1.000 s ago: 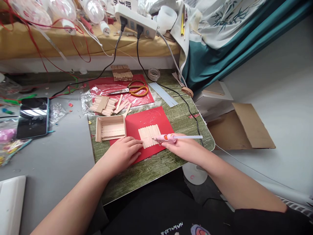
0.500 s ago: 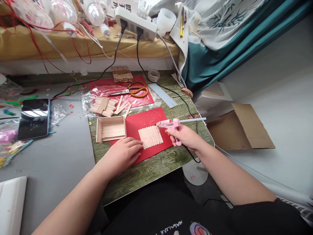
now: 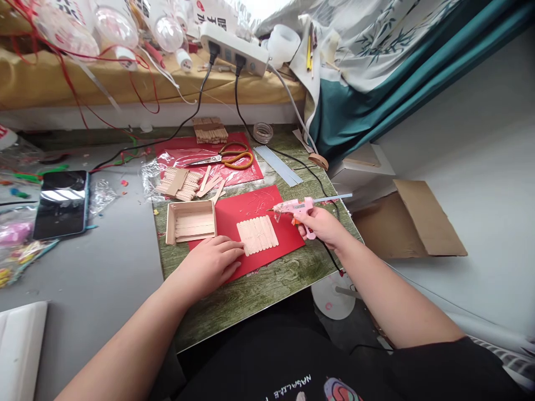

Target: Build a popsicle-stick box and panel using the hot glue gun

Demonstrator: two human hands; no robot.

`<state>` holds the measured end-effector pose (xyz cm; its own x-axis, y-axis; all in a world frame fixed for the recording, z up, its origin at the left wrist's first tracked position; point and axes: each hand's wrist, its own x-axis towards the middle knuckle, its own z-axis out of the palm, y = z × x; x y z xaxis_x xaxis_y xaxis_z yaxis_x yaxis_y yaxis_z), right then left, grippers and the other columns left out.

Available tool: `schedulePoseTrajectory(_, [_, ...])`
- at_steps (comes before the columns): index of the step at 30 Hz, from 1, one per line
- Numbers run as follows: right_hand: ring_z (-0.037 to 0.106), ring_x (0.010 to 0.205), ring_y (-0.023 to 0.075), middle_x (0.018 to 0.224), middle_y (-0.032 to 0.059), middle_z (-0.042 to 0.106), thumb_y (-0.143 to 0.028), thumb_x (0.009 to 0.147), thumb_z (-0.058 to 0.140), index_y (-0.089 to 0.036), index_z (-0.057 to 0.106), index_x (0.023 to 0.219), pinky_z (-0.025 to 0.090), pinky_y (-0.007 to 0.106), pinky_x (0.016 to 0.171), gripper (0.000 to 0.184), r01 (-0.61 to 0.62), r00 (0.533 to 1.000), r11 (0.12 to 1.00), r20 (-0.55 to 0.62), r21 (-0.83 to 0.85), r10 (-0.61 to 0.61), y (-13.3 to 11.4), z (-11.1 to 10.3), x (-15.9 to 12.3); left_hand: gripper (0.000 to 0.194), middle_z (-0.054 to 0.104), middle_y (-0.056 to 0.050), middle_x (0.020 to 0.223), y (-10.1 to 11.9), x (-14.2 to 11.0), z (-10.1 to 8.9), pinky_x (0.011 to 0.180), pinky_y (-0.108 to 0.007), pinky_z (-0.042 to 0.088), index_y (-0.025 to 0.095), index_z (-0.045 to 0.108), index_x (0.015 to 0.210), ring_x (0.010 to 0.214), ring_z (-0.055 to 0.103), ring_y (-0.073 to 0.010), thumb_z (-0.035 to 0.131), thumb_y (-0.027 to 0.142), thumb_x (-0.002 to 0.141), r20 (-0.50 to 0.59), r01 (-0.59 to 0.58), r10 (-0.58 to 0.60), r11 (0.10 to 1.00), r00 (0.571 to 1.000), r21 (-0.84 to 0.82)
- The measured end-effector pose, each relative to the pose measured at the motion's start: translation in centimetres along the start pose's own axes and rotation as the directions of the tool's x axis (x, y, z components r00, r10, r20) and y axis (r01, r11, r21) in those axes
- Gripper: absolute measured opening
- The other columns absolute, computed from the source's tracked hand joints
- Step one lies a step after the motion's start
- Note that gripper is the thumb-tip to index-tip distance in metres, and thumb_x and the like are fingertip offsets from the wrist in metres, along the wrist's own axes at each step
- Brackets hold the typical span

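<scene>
My right hand [image 3: 321,225] is wrapped round the handle of a pink hot glue gun [image 3: 295,206]; a pale glue stick juts from its back. The nozzle points left, just above the upper right corner of a panel of wooden craft sticks [image 3: 258,235] laid side by side. That panel rests on a red sheet [image 3: 288,236]. My left hand [image 3: 215,258] lies flat, its fingertips at the panel's left edge. Behind the left hand stands an open box made of craft sticks [image 3: 191,221].
Scissors [image 3: 236,156] lie on a plastic-wrapped red sheet, beside loose sticks and a banded stick bundle [image 3: 179,182]. Spare glue sticks [image 3: 279,165] and a clear tape roll [image 3: 263,132] are farther back. Cables run from a power strip [image 3: 234,49]. A phone [image 3: 62,204] sits left.
My right hand has lifted the glue gun off the panel's middle and moved it right and away from me, turning its side into view. My left hand has stayed in place.
</scene>
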<state>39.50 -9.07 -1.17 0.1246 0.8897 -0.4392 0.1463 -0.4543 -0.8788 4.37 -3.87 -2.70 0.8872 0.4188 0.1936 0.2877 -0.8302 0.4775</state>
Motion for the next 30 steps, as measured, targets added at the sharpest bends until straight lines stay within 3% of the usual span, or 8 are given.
schedulePoseTrajectory(9, [0.052, 0.047, 0.0113, 0.063, -0.0003, 0.062, -0.049, 0.093, 0.072, -0.018, 0.068, 0.095, 0.043, 0.023, 0.043, 0.031, -0.017, 1.0, 0.971, -0.02, -0.238, 0.013, -0.8, 1.0, -0.4, 0.026, 0.076, -0.006, 0.129, -0.1, 0.0, 0.1, 0.093, -0.046, 0.059, 0.024, 0.073, 0.124, 0.113, 0.07, -0.0267, 0.054, 0.028, 0.106, 0.015, 0.012, -0.012, 1.0, 1.0, -0.016])
schedulePoseTrajectory(17, [0.053, 0.049, 0.0129, 0.062, -0.0013, 0.06, -0.048, 0.092, 0.073, -0.02, 0.071, 0.095, 0.046, 0.025, 0.045, 0.028, 0.005, 0.994, 0.94, -0.102, -0.342, -0.042, -1.1, 0.0, -0.9, 0.027, 0.076, -0.005, 0.13, -0.1, -0.1, 0.1, 0.094, -0.046, 0.058, 0.023, 0.072, 0.124, 0.113, 0.069, -0.0264, 0.053, 0.027, 0.106, 0.022, 0.008, -0.008, 1.0, 1.0, -0.007])
schedulePoseTrajectory(20, [0.054, 0.051, 0.0137, 0.062, -0.0004, 0.061, -0.051, 0.092, 0.072, -0.02, 0.072, 0.097, 0.046, 0.026, 0.045, 0.031, 0.047, 0.974, 0.957, -0.198, -0.285, -0.107, -1.5, -0.5, -1.2, 0.027, 0.076, -0.006, 0.13, -0.1, -0.1, 0.1, 0.094, -0.046, 0.058, 0.024, 0.072, 0.125, 0.114, 0.07, -0.026, 0.054, 0.026, 0.106, 0.012, 0.008, -0.008, 1.0, 1.0, -0.013])
schedulePoseTrajectory(25, [0.056, 0.053, 0.0145, 0.065, 0.0019, 0.063, -0.06, 0.086, 0.076, -0.019, 0.07, 0.092, 0.05, 0.028, 0.049, 0.043, 0.097, 0.968, 0.995, -0.238, 0.037, -0.085, -1.2, -1.1, -0.6, 0.027, 0.076, -0.007, 0.13, -0.2, -0.1, 0.1, 0.094, -0.046, 0.058, 0.025, 0.073, 0.124, 0.114, 0.07, -0.0265, 0.054, 0.025, 0.105, 0.013, -0.001, 0.001, 1.0, 1.0, -0.013])
schedulePoseTrajectory(30, [0.058, 0.056, 0.0141, 0.069, 0.0017, 0.065, -0.059, 0.083, 0.081, -0.019, 0.071, 0.094, 0.054, 0.028, 0.052, 0.043, 0.143, 0.911, 0.99, -0.393, 0.01, -0.127, -0.4, -2.1, -0.2, 0.027, 0.075, -0.007, 0.13, -0.1, -0.1, 0.2, 0.093, -0.046, 0.059, 0.025, 0.073, 0.124, 0.113, 0.069, -0.0264, 0.053, 0.026, 0.105, 0.01, 0.004, -0.004, 1.0, 1.0, -0.007])
